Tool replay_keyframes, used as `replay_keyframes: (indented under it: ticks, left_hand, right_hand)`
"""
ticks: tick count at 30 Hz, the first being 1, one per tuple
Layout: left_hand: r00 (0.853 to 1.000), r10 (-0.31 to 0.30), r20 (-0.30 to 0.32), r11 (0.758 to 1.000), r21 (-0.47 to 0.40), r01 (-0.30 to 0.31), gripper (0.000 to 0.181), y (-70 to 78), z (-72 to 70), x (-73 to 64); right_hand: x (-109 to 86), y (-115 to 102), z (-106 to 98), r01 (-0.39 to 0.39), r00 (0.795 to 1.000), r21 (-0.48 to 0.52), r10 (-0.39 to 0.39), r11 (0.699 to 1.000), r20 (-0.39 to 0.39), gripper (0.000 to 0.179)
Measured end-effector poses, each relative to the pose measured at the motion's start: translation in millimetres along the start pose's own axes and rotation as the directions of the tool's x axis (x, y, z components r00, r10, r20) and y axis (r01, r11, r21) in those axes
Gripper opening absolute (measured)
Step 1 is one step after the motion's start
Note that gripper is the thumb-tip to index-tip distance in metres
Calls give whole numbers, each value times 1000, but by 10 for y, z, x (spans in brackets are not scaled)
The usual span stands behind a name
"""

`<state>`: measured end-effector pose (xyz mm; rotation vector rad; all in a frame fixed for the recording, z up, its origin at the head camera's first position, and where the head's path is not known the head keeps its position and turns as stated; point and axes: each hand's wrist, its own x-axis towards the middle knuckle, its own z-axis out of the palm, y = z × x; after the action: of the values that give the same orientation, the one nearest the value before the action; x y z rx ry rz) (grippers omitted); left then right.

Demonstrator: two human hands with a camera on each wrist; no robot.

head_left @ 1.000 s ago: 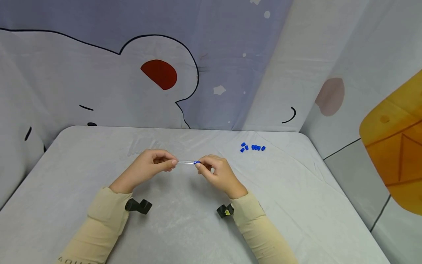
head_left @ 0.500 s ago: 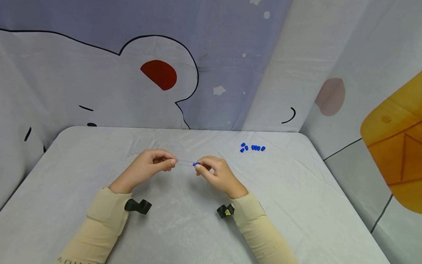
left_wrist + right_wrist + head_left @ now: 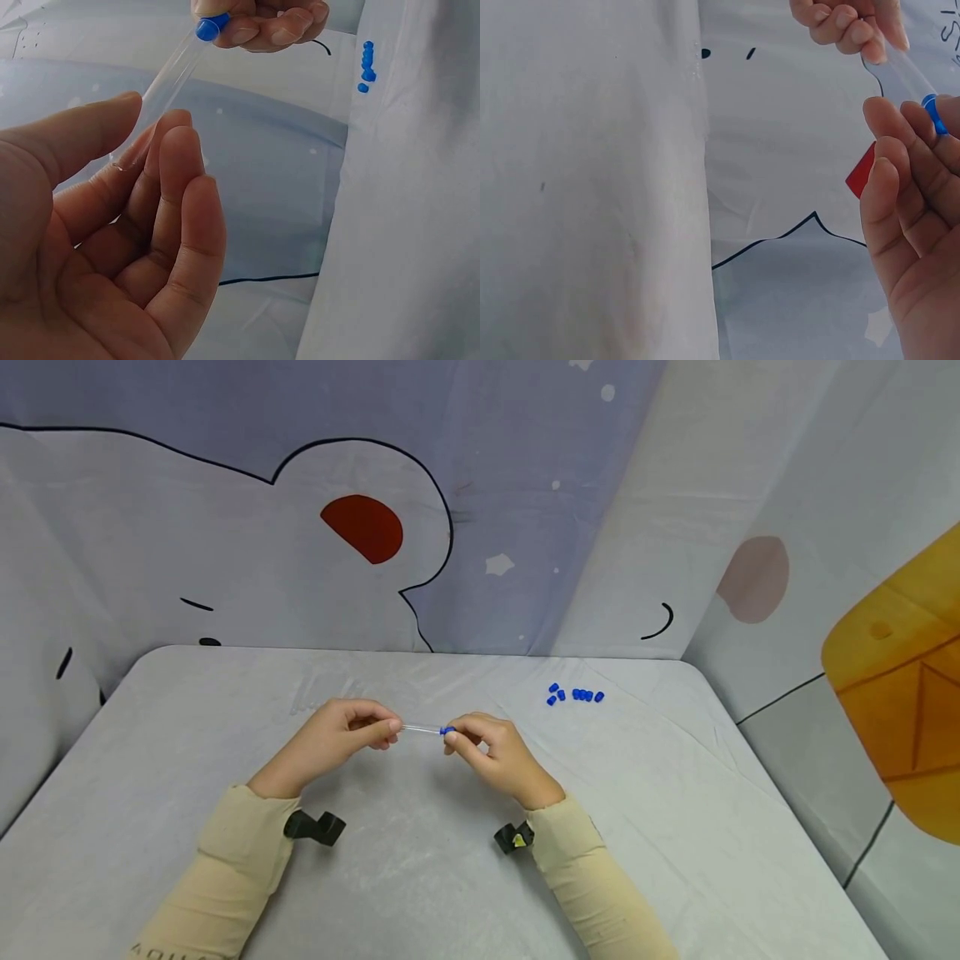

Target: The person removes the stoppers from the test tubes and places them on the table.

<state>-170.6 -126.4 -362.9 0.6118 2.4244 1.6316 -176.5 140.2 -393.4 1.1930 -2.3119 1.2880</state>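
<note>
A clear test tube (image 3: 422, 728) lies nearly level between my two hands, above the table. My left hand (image 3: 348, 735) pinches its left end between thumb and fingers; in the left wrist view the clear tube (image 3: 176, 75) slants up from that pinch. A blue cap (image 3: 447, 731) sits at the tube's right end, and my right hand (image 3: 495, 756) pinches it. In the right wrist view the blue cap (image 3: 934, 114) shows at the mouth of the tube, partly hidden by the fingers and thumb.
Several blue caps (image 3: 582, 695) lie at the back right of the white table (image 3: 675, 793). Several clear tubes (image 3: 322, 691) lie at the back left, behind my left hand. A printed cloth (image 3: 525, 510) hangs behind the table.
The tube's capped end dips slightly and comes back up between the frames. Both hands keep their hold in nearly the same place.
</note>
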Motion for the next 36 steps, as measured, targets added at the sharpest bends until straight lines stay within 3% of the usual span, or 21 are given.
replay_keyframes:
  ticks: [15, 36]
  left_hand:
    - [1000, -2, 10, 1000, -3, 2, 26, -1, -4, 21]
    - [999, 25, 43, 999, -25, -24, 25, -22, -12, 29]
  right_hand:
    - [-3, 6, 1, -20, 1000, 31, 20, 999, 10, 10]
    - [6, -57, -33, -104, 993, 224, 90, 969, 70, 15]
